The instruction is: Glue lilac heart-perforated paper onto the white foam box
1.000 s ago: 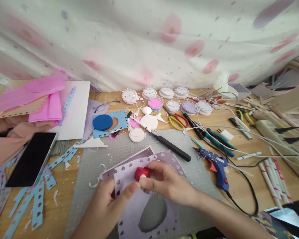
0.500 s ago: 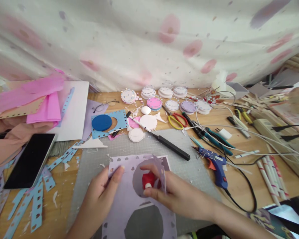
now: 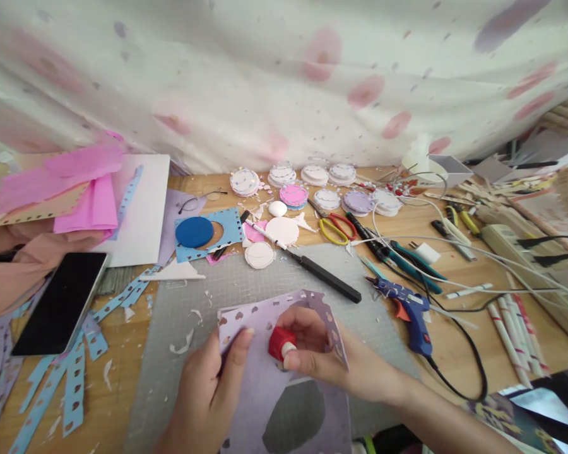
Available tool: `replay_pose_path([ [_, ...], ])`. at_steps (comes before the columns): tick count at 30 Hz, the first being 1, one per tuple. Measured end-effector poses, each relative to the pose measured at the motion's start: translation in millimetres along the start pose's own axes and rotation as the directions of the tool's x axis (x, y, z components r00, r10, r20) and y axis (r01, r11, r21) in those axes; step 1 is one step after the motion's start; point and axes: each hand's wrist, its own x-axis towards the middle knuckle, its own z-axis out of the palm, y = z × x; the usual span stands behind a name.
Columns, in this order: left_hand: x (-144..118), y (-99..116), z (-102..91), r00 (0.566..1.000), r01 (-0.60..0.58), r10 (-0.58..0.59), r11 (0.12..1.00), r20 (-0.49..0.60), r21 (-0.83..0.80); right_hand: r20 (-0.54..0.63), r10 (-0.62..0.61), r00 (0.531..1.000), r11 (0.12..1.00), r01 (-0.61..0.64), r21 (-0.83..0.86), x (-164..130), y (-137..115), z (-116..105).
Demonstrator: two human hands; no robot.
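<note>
the right hand (image 3: 322, 356) pinches a small red punch (image 3: 281, 342) between thumb and fingers, its fingers curled round a raised flap of the lilac sheet (image 3: 284, 384). the left hand (image 3: 213, 391) grips the sheet's left edge, thumb pressed on top beside a row of heart-shaped holes. the sheet lies on the grey cutting mat (image 3: 246, 284), its upper part lifted and folded, and a large round cut-out shows in its lower half, the mat visible through it.

half a second ago the sheet lay flatter, with two round holes in view and the punch sitting inside the upper one; now the upper edge is bent up and over, only the lower hole shows, and the punch sits a little further left, at the fold. the left thumb has shifted right along the edge, closer to the punch.

beyond the mat's far edge lies a black craft knife (image 3: 322, 272), and behind it white foam discs (image 3: 283, 231) and a blue disc (image 3: 194, 231) on a blue punched sheet. right of the mat rests a blue glue gun (image 3: 409, 312) with its black cord, and further back yellow-handled scissors (image 3: 336, 230). left of the mat a black phone (image 3: 59, 301) lies on the counter (image 3: 118, 378) among blue punched strips (image 3: 71, 384).
</note>
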Motion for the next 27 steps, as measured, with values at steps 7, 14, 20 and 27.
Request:
replay_pose_path([
  [7,-2.2,-2.7,5.6,0.995,-0.002,0.0,1.0,0.103,0.024,0.013,0.032,0.999,0.999,-0.032,0.004,7.0,1.0,0.6],
  [14,-13.4,-17.4,9.7,0.983,0.123,-0.129,0.991,0.132,0.055,-0.054,-0.012,0.998,0.997,0.007,-0.08,11.5,4.0,3.9],
  [20,-14.9,-14.4,4.5,0.97,0.186,-0.188,0.982,0.157,0.024,-0.088,-0.112,0.99,0.977,0.093,-0.194,9.1,7.2,5.6],
  [27,-5.4,9.3,-2.6,0.832,0.502,-0.415,0.846,0.367,-0.181,-0.18,-0.13,0.975,0.913,0.047,-0.406,3.7,13.0,4.2],
])
